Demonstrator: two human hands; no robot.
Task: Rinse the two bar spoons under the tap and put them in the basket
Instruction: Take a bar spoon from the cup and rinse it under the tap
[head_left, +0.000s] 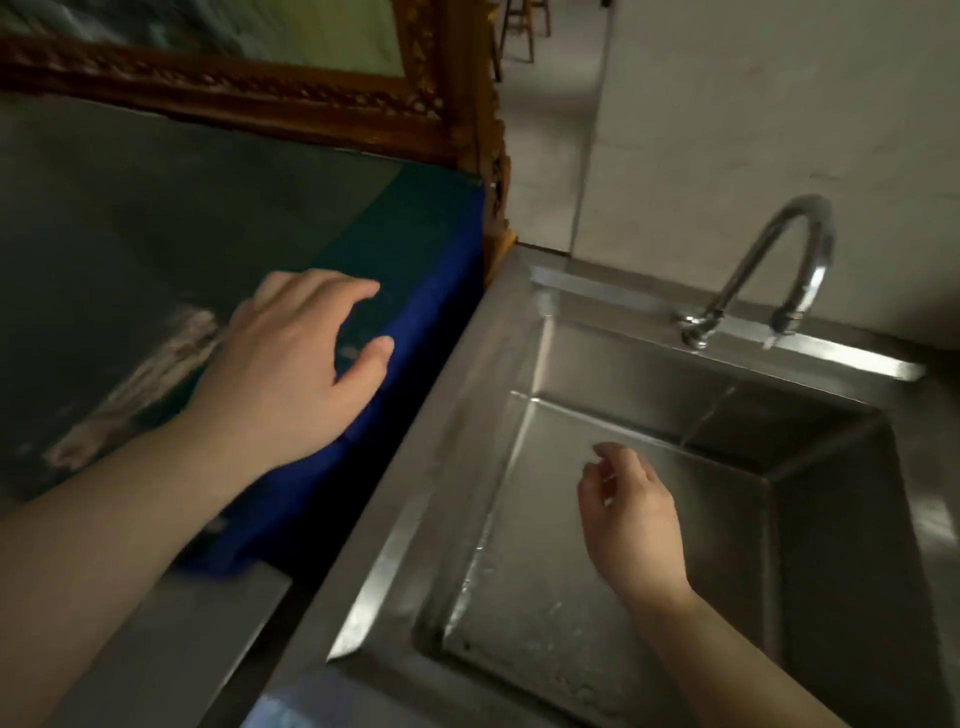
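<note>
My left hand (291, 364) hovers over a dark glass-topped counter (130, 218), fingers spread and holding nothing. Just left of it lies a blurred pale metallic streak (140, 374), possibly the bar spoons; motion blur keeps me from telling. My right hand (631, 514) hangs inside the steel sink (457, 467), fingers loosely curled and apart, nothing visible in them. A thin stream of water (706, 415) runs from the curved tap (779, 270) and falls just beyond my right fingertips. No basket is in view.
A blue cloth (405, 374) drapes over the counter edge next to the sink. A carved wooden picture frame (311, 98) stands behind the counter. A pale wall rises behind the tap. A grey ledge (197, 639) lies at the bottom left.
</note>
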